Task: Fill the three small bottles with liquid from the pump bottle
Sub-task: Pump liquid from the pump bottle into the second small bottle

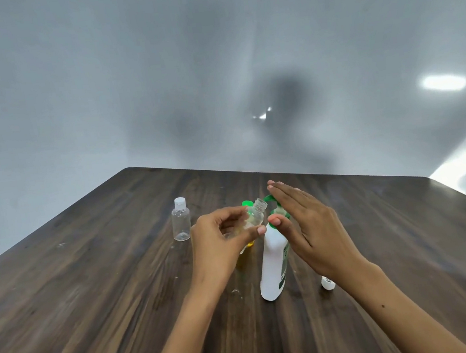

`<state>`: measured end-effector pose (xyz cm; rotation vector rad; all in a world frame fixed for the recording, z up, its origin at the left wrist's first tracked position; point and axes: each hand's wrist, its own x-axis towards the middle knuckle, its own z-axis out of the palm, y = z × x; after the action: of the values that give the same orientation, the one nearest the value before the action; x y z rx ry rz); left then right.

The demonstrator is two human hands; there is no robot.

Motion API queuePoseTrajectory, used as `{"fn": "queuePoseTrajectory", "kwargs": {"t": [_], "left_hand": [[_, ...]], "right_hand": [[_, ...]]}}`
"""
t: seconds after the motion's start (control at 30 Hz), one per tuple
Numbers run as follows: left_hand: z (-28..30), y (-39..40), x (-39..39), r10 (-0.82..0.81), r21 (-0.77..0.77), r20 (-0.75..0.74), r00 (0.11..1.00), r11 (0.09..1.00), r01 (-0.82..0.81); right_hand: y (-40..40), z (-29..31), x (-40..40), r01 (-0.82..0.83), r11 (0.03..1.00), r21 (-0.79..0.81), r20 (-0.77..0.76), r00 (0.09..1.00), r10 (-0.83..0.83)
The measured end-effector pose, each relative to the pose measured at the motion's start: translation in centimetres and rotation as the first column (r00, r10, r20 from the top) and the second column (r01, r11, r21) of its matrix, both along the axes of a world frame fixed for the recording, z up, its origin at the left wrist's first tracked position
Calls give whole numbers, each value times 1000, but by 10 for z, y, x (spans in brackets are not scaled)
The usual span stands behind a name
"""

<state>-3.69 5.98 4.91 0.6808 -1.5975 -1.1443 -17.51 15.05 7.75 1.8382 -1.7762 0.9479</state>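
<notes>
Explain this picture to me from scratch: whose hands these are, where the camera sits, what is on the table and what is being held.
There is no machine here. A person wears one wide-angle camera on the head, looking forward and down, so both arms reach in from the bottom. The left hand holds a small clear bottle, uncapped and tilted, its mouth towards the green pump of the white pump bottle. The right hand lies flat over that pump, fingers straight. On the dark wooden table a second small bottle stands capped and looks empty. A yellowish, green-topped bottle is mostly hidden behind the left hand. A small white cap lies near the right wrist.
</notes>
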Motion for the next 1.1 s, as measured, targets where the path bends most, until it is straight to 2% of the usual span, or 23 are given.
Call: {"fn": "queuePoseTrajectory", "kwargs": {"t": [0.27,0.53,0.7,0.87,1.1], "left_hand": [[0,5,1,7,-9,-10,1000,1000,-7],[-1,6,5,13,-17,7,1000,1000,-13],[2,6,6,11,-9,3,1000,1000,-11],[2,6,8,-1,-20,6,1000,1000,1],[1,6,4,-30,21,-27,999,999,31]], "right_hand": [[-5,-5,1,4,998,-68,0,1000,-4],[-7,-9,6,17,995,-95,74,997,-10],[-6,-7,2,8,995,-96,2,1000,-7],[-7,-11,6,48,994,-99,5,999,-48],[-8,-8,2,23,994,-108,-22,999,-26]]}}
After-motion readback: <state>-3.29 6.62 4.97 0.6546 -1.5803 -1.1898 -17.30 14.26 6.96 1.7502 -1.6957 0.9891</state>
